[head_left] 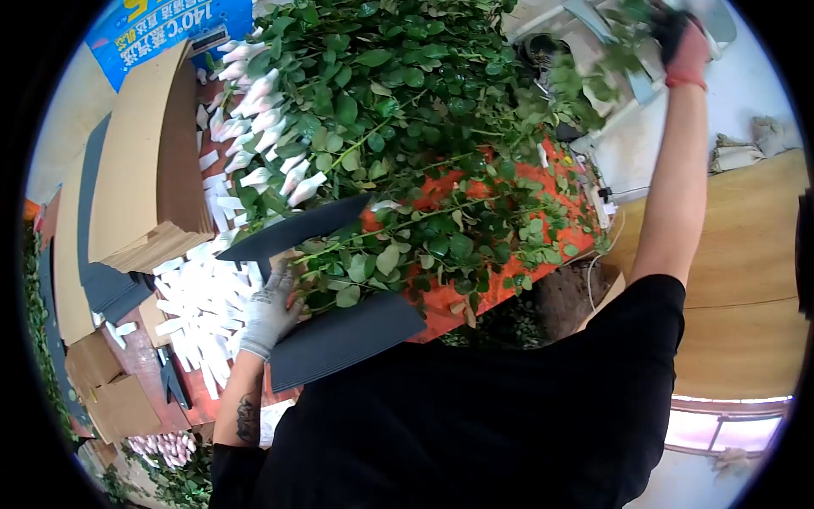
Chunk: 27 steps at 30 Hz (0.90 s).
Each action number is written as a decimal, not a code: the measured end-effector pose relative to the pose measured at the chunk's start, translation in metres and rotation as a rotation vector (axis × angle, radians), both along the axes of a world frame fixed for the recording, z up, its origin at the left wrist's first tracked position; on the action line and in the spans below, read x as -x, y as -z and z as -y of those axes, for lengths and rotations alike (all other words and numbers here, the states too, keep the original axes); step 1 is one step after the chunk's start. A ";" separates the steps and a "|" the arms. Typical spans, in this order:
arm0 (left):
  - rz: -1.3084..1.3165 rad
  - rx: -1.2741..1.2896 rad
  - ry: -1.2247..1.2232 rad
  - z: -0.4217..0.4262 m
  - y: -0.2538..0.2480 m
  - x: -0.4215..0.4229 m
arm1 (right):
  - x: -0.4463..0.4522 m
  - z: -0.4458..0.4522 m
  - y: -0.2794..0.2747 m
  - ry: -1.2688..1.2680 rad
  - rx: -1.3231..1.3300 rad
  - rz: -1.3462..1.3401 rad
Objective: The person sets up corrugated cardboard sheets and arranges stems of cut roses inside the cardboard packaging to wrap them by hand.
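Observation:
My left hand, in a pale grey glove, is closed at the fold of a black corrugated sheet. One flap stands up behind it and the other lies in front. Leafy rose stems run rightward from between the flaps; whatever lies under the palm is hidden. Far out at the upper right, my right hand, in a black and red glove, closes on a leafy rose stem smeared by motion. Rose heads in white sleeves lie at the left of a large green heap of stems.
White sleeves are piled left of my left hand. Stacked brown cardboard sheets and a black stapler lie farther left. The red tabletop shows beneath the stems. A pale metal frame stands near my right hand.

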<state>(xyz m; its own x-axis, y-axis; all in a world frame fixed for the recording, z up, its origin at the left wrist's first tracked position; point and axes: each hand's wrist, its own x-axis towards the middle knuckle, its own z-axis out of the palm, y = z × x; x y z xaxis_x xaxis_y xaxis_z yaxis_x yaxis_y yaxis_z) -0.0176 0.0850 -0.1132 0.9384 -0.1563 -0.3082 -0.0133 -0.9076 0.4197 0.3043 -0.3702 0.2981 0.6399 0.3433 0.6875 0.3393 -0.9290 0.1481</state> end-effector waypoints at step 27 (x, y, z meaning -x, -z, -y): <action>-0.004 -0.022 0.048 0.005 0.003 0.001 | 0.149 -0.081 0.142 -0.277 -0.141 0.019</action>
